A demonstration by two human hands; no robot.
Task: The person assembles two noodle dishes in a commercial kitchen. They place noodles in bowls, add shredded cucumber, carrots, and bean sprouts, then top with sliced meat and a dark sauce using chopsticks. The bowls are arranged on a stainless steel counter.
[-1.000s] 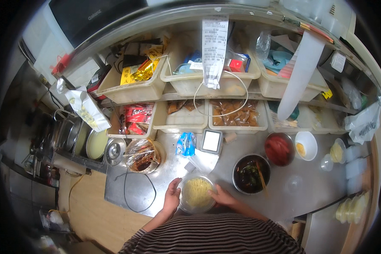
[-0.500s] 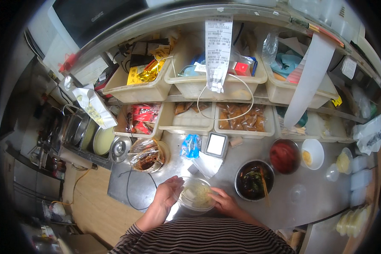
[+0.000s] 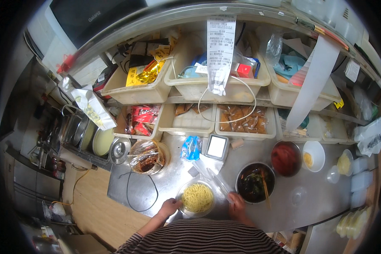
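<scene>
By the tabletop's near edge, our left hand pinched the noodle bowl's likely flexible, graspable rim. Our right hand held clear plastic.

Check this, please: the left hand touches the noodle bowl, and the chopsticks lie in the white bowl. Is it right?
No: the head view shows the chopsticks in the bowl of dark food. The left hand touches the noodle bowl.
</scene>
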